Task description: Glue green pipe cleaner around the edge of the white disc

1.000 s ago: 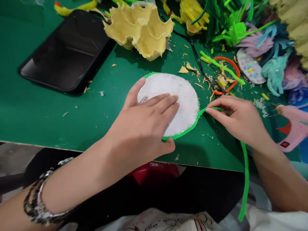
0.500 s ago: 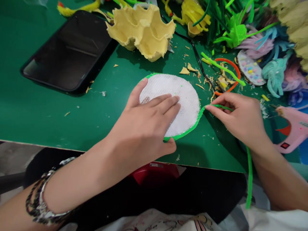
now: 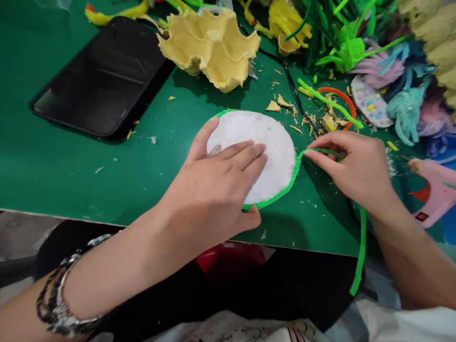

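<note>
A white, textured round disc [image 3: 276,137] lies on the green table, with a bright green pipe cleaner [image 3: 285,191] running along its lower and right edge. My left hand [image 3: 217,183] rests flat on the disc, fingers stretched out, the thumb beside the lower rim. To the right of the disc my right hand [image 3: 356,166] pinches the green pipe cleaner between thumb and index finger. The strand's loose end passes under that hand and hangs over the table's front edge.
A black phone [image 3: 103,76] lies at the left. Behind the disc sit a torn yellow egg carton [image 3: 213,45] and scattered scraps. A black cable, an orange pipe cleaner [image 3: 347,99] and colourful yarn bundles lie right. A pink glue gun [image 3: 436,190] is at the far right.
My right hand has shifted slightly up, raising the pinched part of the strand. The strand's hanging end has swung to the left. My left hand stays where it was.
</note>
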